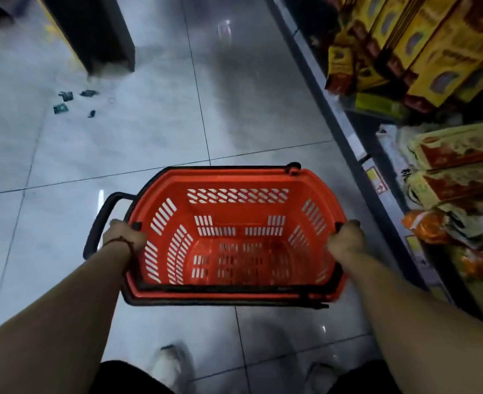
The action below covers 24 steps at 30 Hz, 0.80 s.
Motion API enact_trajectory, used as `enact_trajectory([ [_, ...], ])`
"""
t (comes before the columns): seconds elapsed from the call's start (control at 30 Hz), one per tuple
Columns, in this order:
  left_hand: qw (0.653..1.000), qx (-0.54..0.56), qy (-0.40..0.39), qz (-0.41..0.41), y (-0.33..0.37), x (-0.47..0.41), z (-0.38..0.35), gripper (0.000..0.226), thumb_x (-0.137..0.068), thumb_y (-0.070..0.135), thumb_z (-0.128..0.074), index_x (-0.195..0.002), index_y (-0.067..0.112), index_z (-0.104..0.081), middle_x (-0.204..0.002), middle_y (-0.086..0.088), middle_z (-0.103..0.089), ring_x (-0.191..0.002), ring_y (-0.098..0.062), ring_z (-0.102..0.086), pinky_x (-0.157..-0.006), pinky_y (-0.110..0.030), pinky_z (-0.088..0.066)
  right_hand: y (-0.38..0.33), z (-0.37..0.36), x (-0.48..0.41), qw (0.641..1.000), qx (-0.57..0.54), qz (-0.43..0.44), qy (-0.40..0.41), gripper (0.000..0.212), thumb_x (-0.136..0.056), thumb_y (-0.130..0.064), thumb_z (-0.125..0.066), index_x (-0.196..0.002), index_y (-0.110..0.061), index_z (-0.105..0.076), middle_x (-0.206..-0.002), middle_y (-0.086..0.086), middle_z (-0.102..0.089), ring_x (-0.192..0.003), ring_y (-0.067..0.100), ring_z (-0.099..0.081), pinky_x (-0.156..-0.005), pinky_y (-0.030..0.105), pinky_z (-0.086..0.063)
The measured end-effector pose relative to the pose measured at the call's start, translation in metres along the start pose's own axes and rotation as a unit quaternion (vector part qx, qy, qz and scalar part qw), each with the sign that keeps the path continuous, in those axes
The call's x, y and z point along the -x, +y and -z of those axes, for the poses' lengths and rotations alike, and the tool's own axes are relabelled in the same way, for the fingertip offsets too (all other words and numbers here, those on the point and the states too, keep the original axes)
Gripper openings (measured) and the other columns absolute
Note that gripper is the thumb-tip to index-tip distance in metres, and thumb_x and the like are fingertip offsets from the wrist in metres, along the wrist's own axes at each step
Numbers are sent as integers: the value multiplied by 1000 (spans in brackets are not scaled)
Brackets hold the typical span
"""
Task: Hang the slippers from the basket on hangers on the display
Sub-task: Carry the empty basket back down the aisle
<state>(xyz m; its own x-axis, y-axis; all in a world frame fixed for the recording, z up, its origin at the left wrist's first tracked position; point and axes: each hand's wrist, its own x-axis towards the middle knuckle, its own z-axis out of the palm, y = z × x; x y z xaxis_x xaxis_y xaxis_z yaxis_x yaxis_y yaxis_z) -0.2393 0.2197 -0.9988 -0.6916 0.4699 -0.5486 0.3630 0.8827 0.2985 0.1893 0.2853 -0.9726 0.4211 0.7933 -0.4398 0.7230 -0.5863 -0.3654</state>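
Basket (228, 174) aloft; left hand (123, 238) and right hand (347, 238) apparently tight round its rim; fingertips hidden

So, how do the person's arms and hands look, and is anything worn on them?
The left hand and the right hand wear no gloves, and no sleeves show above them. At the left wrist there is a thin dark red cord bracelet with small beads. The right wrist has no watch or band.

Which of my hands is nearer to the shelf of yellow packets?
Right. The right hand grips the red plastic basket on its side next to the shelf of yellow packets; the left hand grips the opposite rim, across the basket.
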Motion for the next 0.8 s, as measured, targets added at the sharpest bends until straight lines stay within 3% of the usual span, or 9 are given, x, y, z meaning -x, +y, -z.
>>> enact_trajectory([
  [0.2, 997, 74, -15, 0, 77, 33, 136, 48, -81, 23, -65, -121, -2, -59, -107, -26, -68, -97, -43, -66, -91, -48, -56, -139, 119, 10, 998, 10, 46, 29, 38, -91, -10, -59, -121, 11, -52, -118, 30, -63, -107, 44, -63, -84, 44, -51],
  [0.33, 985, 168, -12, -28, 164, 76, 279, 76, -67, 26, -72, -136, 4, -49, -120, -14, -67, -100, -35, -66, -97, -49, -54, -264, 241, 51, 997, -11, 74, 21, 35, -89, -10, -59, -116, 10, -50, -108, 31, -59, -109, 47, -61, -75, 43, -47],
  [0.4, 971, 232, -11, -50, 214, 101, 359, 85, -71, 20, -76, -146, 10, -38, -122, -6, -61, -105, -29, -63, -101, -44, -51, -325, 307, 80, 996, -44, 78, 9, 56, -82, -20, -65, -124, 11, -47, -115, 29, -59, -111, 45, -61, -81, 43, -49],
  [0.47, 961, 268, -4, -72, 259, 111, 430, 68, -60, 25, -76, -125, 18, -57, -114, -3, -70, -94, -27, -69, -96, -44, -54, -376, 366, 100, 995, -63, 82, 2, 75, -68, -31, -65, -128, 9, -47, -116, 24, -62, -106, 41, -63, -81, 41, -52],
  [0.5, 957, 275, 8, -95, 284, 109, 467, 56, -56, 28, -73, -110, 20, -63, -103, -5, -75, -88, -29, -71, -93, -46, -57, -405, 398, 111, 993, -75, 96, 6, 74, -63, -33, -61, -124, 8, -51, -111, 23, -63, -102, 40, -64, -78, 39, -52],
  [0.57, 950, 279, 31, -136, 338, 108, 529, 48, -52, 32, -70, -98, 18, -68, -90, -4, -76, -82, -29, -73, -90, -48, -59, -457, 451, 130, 989, -84, 117, 28, 46, -68, -26, -58, -98, 9, -59, -92, 23, -60, -93, 40, -64, -72, 38, -48],
  [0.63, 943, 273, 48, -183, 398, 115, 576, 42, -58, 29, -74, -97, 14, -66, -96, 0, -73, -90, -25, -70, -95, -39, -54, -503, 489, 127, 981, -118, 136, 70, 19, -83, -10, -58, -78, 8, -58, -85, 25, -57, -90, 39, -63, -78, 42, -48],
  [0.73, 928, 264, 76, -254, 490, 88, 625, 39, -77, 21, -72, -115, 17, -63, -104, -6, -63, -107, -30, -63, -92, -34, -47, -574, 523, 80, 969, -170, 132, 124, 42, -77, -19, -58, -105, 12, -64, -102, 28, -68, -101, 40, -66, -83, 39, -49],
  [0.8, 921, 258, 89, -279, 543, 55, 642, 46, -76, 23, -72, -120, 13, -62, -108, -7, -63, -110, -30, -62, -94, -34, -45, -617, 535, 43, 964, -189, 138, 127, 33, -79, -17, -59, -101, 7, -67, -97, 24, -69, -93, 36, -66, -78, 35, -48],
])
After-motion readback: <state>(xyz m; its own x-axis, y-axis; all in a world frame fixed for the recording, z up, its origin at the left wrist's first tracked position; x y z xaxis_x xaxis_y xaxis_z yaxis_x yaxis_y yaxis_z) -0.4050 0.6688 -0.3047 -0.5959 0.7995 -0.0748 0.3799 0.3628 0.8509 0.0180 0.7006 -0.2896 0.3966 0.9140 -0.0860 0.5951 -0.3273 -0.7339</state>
